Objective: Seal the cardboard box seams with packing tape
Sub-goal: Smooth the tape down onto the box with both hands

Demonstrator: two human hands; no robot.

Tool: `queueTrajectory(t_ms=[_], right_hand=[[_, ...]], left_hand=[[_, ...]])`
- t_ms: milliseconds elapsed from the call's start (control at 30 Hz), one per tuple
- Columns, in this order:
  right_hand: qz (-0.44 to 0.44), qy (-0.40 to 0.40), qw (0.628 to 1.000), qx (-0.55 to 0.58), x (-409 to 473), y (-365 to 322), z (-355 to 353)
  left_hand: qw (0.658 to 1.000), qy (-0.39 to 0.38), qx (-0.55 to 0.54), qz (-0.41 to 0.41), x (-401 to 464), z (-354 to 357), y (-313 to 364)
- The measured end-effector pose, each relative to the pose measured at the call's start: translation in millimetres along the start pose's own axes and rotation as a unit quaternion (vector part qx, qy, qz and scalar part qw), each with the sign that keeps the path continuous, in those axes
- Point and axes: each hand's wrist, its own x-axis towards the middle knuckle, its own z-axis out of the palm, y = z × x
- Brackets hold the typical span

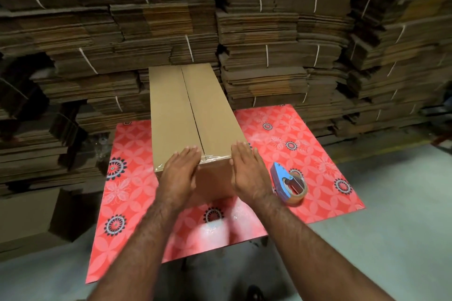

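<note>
cardboard box (181, 110) near edge under both flat hands, floor (391, 239) open rightward.

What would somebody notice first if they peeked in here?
Probably the long cardboard box standing on the bright red flowered mat, with the left hand and right hand flat against its near end. Next, the blue tape dispenser lying right of the box.

Brown box (190, 110), blue tape dispenser (281, 178), red flower-patterned mat (305, 154).

the box (193, 115) lies on the mat (305, 144), the tape dispenser (288, 182) to its right, cardboard stacks (269, 44) behind.
</note>
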Motion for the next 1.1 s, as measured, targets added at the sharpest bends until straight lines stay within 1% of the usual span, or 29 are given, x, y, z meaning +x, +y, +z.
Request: queueTrajectory(t_ms=[33,100,133,167,233,300,467,533,600,633,733,800,867,933,1000,1033,1100], right_hand=[[0.026,0.004,1.000,0.004,2,-5,1],[0.058,0.016,0.998,0.012,2,-17,3],[0.059,0.024,0.998,0.011,0,-21,4],[0.052,0.028,0.998,0.009,-2,-26,5],[0.032,0.028,0.999,0.016,-8,-39,9],[0.016,0.034,0.999,0.034,-11,-56,14],[-0.065,0.037,0.996,0.050,-13,-90,21],[-0.103,0.024,0.993,0.045,-13,-86,20],[-0.136,0.012,0.990,0.024,-11,-66,16],[-0.137,0.012,0.990,0.014,-9,-51,13],[-0.080,0.015,0.997,-0.002,-9,-14,8],[-0.017,0.026,0.999,0.018,-10,-14,9],[0.069,0.051,0.994,0.073,-15,-29,11],[0.131,0.073,0.979,0.137,-21,-46,12],[0.172,0.090,0.959,0.205,-22,-61,17],[0.196,0.094,0.947,0.238,-22,-67,20],[0.234,0.104,0.924,0.283,-18,-76,25]], left_hand=[[1.000,0.001,0.009,-0.018,-3,-2,-1],[0.994,0.037,0.018,-0.097,-16,-8,-9],[0.990,0.062,0.001,-0.129,-23,-12,-15],[0.987,0.078,-0.023,-0.141,-28,-15,-22],[0.988,0.074,-0.052,-0.129,-33,-18,-32],[0.991,0.065,-0.054,-0.107,-32,-20,-35],[0.994,0.052,-0.066,-0.068,-35,-21,-43],[0.994,0.053,-0.070,-0.065,-35,-22,-45],[0.994,0.049,-0.074,-0.064,-35,-23,-45],[0.994,0.045,-0.072,-0.062,-34,-22,-46],[0.996,0.030,-0.056,-0.064,-35,-23,-45],[0.997,0.019,-0.017,-0.069,-33,-27,-42],[0.997,0.004,0.042,-0.059,-28,-33,-32],[0.998,-0.032,0.054,-0.001,-21,-34,-17],[0.995,-0.076,0.027,0.063,-13,-26,-5],[0.993,-0.089,0.012,0.078,-11,-20,-2],[0.992,-0.090,-0.012,0.087,-9,-13,-2]])
